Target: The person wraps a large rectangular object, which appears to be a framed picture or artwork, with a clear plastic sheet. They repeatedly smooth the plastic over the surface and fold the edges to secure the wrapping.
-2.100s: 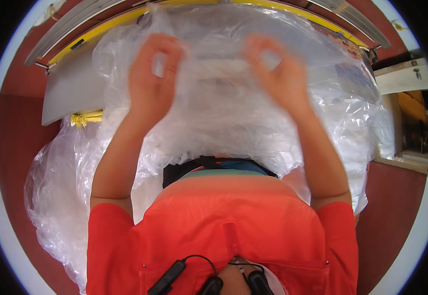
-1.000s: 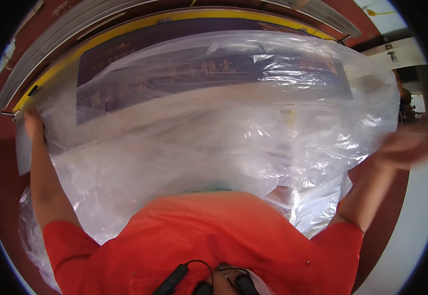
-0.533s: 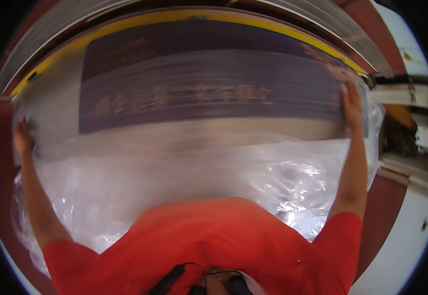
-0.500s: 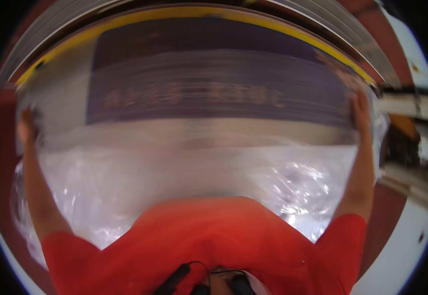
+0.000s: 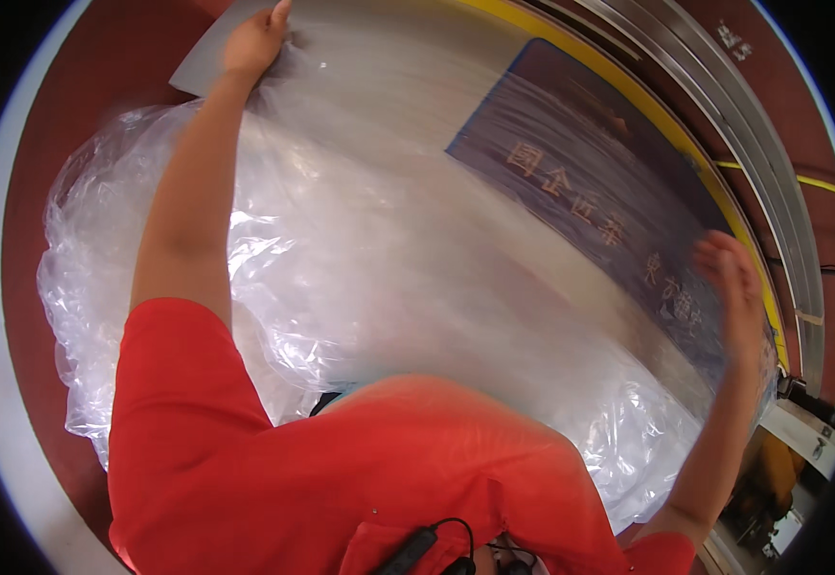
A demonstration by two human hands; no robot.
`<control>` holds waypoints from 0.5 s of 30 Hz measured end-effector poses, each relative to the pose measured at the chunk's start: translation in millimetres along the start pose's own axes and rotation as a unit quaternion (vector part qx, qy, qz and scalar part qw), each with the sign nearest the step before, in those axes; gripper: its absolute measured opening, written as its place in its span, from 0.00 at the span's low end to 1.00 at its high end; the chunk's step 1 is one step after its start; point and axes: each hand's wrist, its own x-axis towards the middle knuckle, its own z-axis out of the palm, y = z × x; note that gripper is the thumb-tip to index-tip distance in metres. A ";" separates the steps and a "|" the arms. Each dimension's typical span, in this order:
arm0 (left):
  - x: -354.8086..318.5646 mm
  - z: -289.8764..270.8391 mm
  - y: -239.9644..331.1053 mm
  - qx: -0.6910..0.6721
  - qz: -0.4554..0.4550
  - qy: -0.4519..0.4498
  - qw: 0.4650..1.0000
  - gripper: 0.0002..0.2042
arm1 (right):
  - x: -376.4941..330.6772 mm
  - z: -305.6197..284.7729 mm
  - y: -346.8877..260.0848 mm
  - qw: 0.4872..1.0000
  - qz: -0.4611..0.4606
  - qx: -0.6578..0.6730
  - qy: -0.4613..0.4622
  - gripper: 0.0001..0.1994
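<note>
A large sheet of clear plastic film spreads from my body across a broad flat panel. On the panel lies a dark blue-grey rectangle with light characters, wrinkled film over it. At the upper left, my left hand is closed at the film's far edge near the panel's corner; its fingers partly hide what they grip, which looks like the film. My right hand is above the right end of the dark rectangle, fingers stretched and blurred at the tips. Whether it touches the film cannot be made out.
A yellow strip borders the panel's far side. Beyond it curves a grey metal rail. A yellow cord crosses the dark red floor. Machine parts stand at the lower right. Loose film bunches at the left.
The view has turned, so the panel now slants down to the right. My left hand appears farther up and inward; my right hand is lower in view. The film still covers the panel.
</note>
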 end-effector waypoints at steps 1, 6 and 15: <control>8.0 -9.0 -3.2 0.023 -0.003 0.011 1.000 0.17 | 14.8 41.8 -31.7 0.991 -0.038 0.043 -0.124 0.15; 33.4 20.7 -47.5 0.024 0.070 0.034 0.997 0.18 | 76.1 215.5 -90.5 0.962 -0.178 0.030 -0.206 0.28; 27.9 13.7 -32.6 -0.028 0.037 0.018 0.999 0.15 | 49.5 267.2 -140.8 0.793 -0.125 0.197 -0.563 0.15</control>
